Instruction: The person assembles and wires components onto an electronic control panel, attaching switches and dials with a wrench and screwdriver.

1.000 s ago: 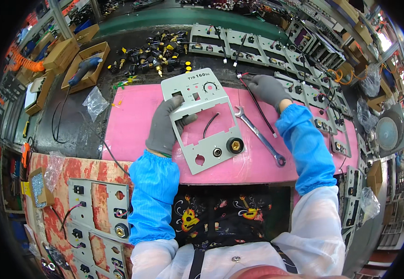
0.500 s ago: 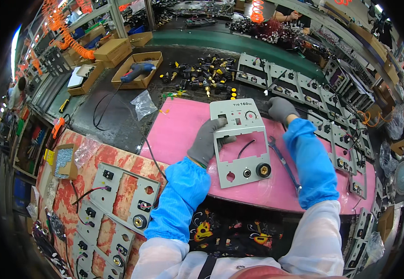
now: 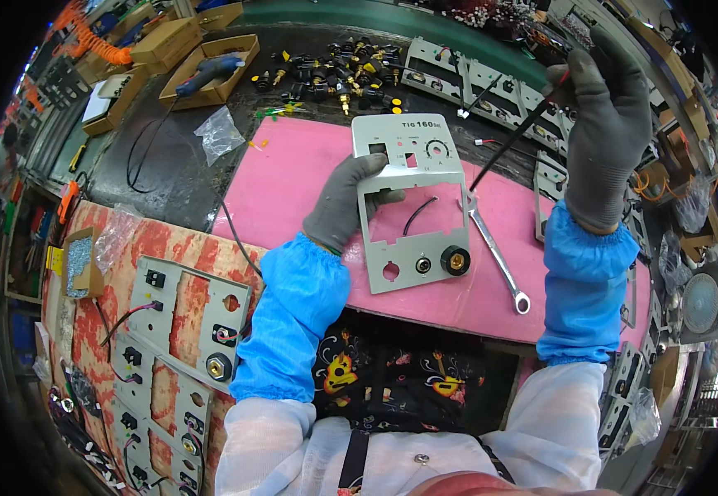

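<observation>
One pale grey panel [image 3: 412,178] at the centre; one combination wrench [image 3: 495,252] and one dark slanting cable [image 3: 508,146] right of it; one pink sheet [image 3: 280,186] at the centre; three more panels [image 3: 150,331] at lower left; one blue-bodied tool [image 3: 207,74] at upper left; the black-and-brass fittings [image 3: 344,70] at upper centre, many, too heaped to count.

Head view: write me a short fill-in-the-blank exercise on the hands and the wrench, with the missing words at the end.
The left hand grips the grey panel at its ____ side. The right hand holds up a cable that is mostly ____ in colour. The wrench lies on a mat coloured ____.
Missing words: left; black; pink.
</observation>
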`<state>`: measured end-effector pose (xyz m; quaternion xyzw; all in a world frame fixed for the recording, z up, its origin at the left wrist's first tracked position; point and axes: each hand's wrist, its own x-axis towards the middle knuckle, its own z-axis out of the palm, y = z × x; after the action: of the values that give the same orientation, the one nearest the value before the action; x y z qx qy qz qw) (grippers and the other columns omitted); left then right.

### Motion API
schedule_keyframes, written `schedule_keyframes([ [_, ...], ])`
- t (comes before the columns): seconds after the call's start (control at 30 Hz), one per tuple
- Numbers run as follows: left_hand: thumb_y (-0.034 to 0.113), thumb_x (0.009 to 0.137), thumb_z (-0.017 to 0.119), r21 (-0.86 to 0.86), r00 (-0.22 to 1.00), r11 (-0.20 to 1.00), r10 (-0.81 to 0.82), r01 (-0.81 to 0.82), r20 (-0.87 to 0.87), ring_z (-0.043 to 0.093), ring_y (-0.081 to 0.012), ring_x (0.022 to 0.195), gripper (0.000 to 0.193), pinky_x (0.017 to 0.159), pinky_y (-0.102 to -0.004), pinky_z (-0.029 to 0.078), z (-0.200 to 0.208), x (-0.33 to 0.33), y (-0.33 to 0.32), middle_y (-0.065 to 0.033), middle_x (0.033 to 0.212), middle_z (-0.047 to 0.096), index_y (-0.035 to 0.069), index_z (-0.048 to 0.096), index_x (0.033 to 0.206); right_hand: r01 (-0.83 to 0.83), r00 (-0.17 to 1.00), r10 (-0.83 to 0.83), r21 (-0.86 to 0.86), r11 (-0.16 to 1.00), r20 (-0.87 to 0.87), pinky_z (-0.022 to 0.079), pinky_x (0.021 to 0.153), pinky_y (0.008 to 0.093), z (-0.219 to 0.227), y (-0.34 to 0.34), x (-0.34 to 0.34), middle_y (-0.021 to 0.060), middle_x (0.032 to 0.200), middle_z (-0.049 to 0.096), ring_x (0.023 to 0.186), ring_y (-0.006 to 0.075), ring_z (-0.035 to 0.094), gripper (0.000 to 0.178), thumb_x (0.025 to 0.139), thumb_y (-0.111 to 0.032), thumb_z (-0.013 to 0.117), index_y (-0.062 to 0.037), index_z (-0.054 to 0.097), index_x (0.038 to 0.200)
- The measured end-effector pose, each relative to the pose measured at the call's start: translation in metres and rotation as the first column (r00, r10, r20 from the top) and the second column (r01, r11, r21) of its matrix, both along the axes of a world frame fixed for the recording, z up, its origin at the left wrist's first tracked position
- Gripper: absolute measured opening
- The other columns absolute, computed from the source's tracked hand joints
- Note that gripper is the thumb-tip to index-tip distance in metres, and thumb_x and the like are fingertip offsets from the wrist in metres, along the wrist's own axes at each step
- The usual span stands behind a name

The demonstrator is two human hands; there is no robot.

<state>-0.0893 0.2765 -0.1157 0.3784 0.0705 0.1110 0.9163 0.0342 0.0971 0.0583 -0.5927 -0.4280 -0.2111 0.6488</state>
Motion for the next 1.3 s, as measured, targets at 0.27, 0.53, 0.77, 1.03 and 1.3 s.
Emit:
schedule_keyframes([
  [0.27, 0.022, 0.092, 0.051, -0.013, 1.000, 1.000, -0.009, 0.009, -0.020, 0.065, -0.0237, 0.093, 0.047, 0.072, -0.0287, 0.060, -0.002, -0.003, 0.002, -0.0215, 0.112, 0.058, -0.011, 0.044, 0.125, 0.024, 1.000, -0.026, 0.226, 0.974, 0.009, 0.049, 0.051, 0.0193, 0.030, 0.048, -0.034, 0.0037, 0.085, 0.063, 0.061, 0.0092, 0.061, 0.028, 0.091, -0.010, 0.063, 0.0007, 0.055, 0.116],
  [0.53, 0.020, 0.092, 0.052, -0.052, 1.000, 0.999, 0.012, -0.012, -0.010, 0.065, -0.0252, 0.093, 0.044, 0.071, -0.0303, 0.061, 0.003, -0.001, -0.003, -0.0205, 0.110, 0.058, -0.010, 0.045, 0.124, -0.159, 0.987, 0.155, 0.197, 0.967, 0.034, 0.050, 0.051, 0.0199, 0.017, 0.062, -0.019, 0.0033, 0.085, 0.063, 0.062, 0.0084, 0.060, 0.029, 0.092, -0.008, 0.063, 0.0003, 0.053, 0.117],
  [0.77, 0.021, 0.092, 0.053, -0.053, 1.000, 0.999, -0.014, 0.013, -0.007, 0.065, -0.0242, 0.092, 0.041, 0.070, -0.0304, 0.061, -0.002, -0.002, 0.001, -0.0182, 0.108, 0.060, -0.006, 0.048, 0.122, -0.103, 0.994, 0.094, 0.196, 0.975, 0.056, 0.049, 0.054, 0.0194, 0.010, 0.077, 0.004, 0.0010, 0.082, 0.061, 0.064, 0.0067, 0.059, 0.028, 0.092, -0.007, 0.063, -0.0005, 0.054, 0.117],
  [1.03, 0.023, 0.093, 0.052, 0.007, 1.000, 1.000, -0.001, 0.001, -0.016, 0.065, -0.0232, 0.091, 0.038, 0.070, -0.0306, 0.059, 0.001, 0.001, -0.001, -0.0168, 0.105, 0.062, -0.007, 0.051, 0.117, -0.129, 0.992, 0.123, 0.213, 0.969, 0.038, 0.050, 0.055, 0.0195, 0.003, 0.077, 0.004, 0.0015, 0.084, 0.062, 0.064, 0.0074, 0.059, 0.028, 0.092, -0.007, 0.063, -0.0009, 0.054, 0.118],
  [1.3, 0.024, 0.090, 0.053, 0.103, 1.000, 0.994, -0.028, 0.027, 0.008, 0.064, -0.0223, 0.096, 0.046, 0.075, -0.0320, 0.059, 0.001, -0.003, 0.001, -0.0154, 0.110, 0.061, -0.007, 0.049, 0.124, 0.030, 0.948, -0.046, 0.054, 0.998, 0.315, 0.051, 0.065, 0.0219, -0.064, 0.023, -0.010, 0.0047, 0.092, 0.063, 0.074, 0.0095, 0.060, 0.032, 0.084, 0.003, 0.068, 0.0003, 0.060, 0.114],
])
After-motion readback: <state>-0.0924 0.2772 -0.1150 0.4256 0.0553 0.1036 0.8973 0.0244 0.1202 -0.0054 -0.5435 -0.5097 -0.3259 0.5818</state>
